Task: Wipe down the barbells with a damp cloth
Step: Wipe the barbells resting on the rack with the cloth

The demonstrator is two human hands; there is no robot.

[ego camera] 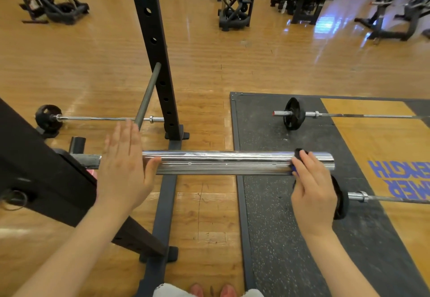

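A shiny chrome barbell sleeve (228, 161) runs across the middle of the head view, held up on the rack. My left hand (124, 168) lies flat over its inner end with straight fingers, the thumb under the sleeve. Near the sleeve's outer end, my right hand (311, 187) presses a dark cloth (299, 153) with a blue edge against the metal, fingers curled over it. The cloth is mostly hidden under the fingers.
A black rack upright (153, 48) stands behind the sleeve, its base frame (166, 203) on the wood floor. Two loaded barbells (294, 113) (358, 196) lie on the black rubber platform (267, 215) to the right. Another barbell (48, 118) lies left. Machines line the back.
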